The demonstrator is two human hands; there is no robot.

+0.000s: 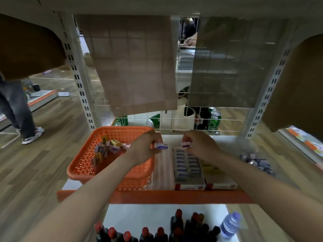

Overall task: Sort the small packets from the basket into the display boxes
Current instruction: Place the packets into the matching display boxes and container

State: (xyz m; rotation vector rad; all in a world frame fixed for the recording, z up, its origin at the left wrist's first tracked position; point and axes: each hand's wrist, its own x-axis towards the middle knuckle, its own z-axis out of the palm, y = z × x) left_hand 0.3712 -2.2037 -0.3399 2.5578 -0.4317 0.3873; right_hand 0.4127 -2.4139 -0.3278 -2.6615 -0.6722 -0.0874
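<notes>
White packet (162, 147) between fingertips of left hand (146, 145)

We get dim, flat indoor light, brightest on the white lower shelf (139, 217), which glares a little, while both upper corners sink into dark brown. Heavy wide-angle distortion bends the slotted uprights (83, 95) and the floor planks (43, 163) outward at the edges. We find everything soft: packets (108, 147) in the orange basket (76, 173) smear, print on the display boxes (189, 186) is unreadable, bottles (178, 222) at the bottom are blurred
</notes>
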